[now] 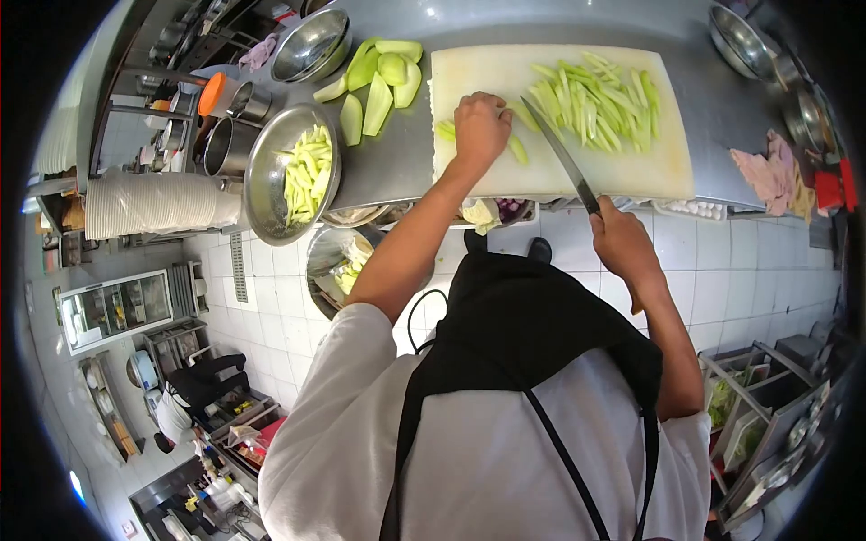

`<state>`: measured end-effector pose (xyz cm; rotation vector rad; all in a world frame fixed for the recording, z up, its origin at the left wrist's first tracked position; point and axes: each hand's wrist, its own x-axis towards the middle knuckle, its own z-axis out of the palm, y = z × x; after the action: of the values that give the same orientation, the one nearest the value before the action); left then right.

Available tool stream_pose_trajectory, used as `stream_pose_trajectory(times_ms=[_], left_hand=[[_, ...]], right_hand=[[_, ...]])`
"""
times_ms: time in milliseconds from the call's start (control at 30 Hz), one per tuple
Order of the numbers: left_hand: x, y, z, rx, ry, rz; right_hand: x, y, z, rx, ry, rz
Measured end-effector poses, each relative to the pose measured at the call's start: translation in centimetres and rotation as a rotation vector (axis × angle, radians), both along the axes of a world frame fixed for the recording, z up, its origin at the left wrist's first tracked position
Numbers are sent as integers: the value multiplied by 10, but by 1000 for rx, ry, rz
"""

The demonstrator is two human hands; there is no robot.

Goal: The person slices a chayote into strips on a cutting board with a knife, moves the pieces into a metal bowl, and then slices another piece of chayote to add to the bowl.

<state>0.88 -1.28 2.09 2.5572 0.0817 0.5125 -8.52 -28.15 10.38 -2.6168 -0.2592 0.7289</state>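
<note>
My right hand [624, 242] is closed around the handle of a kitchen knife [561, 153]. Its blade slants up and left over the white cutting board [672, 171], its tip just right of my left hand [483, 128]. That left hand rests on the board with curled fingers, over pale green vegetable pieces [517, 149] that show on both sides of it. What lies right under the fingers is partly hidden. To the right of the blade spreads a pile of cut vegetable strips [600, 101].
Peeled vegetable chunks [379, 104] lie left of the board. A steel bowl with cut strips [259, 185] stands at the counter's left edge, an emptier-looking bowl [311, 45] behind. Pink cloth [767, 171] lies right. Below left is a bin [325, 270]; another person [194, 392] stands far left.
</note>
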Motion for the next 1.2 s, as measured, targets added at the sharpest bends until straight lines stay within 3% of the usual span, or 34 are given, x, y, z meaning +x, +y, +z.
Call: stream_pose_trajectory(times_ms=[600,800,1033,1133,1200], left_hand=[[17,5,-11,-68,-72,-98],[22,7,-9,-41,-76,-100],[17,5,-3,5,7,-100],[8,11,7,-11,-194,-99],[-8,19,17,-41,-181,-49]], right_hand=[[16,2,13,-74,17,85],[43,30,-12,-19,55,93],[42,8,-24,39,-171,35],[32,7,-9,54,-158,51],[22,8,-2,69,-105,69]])
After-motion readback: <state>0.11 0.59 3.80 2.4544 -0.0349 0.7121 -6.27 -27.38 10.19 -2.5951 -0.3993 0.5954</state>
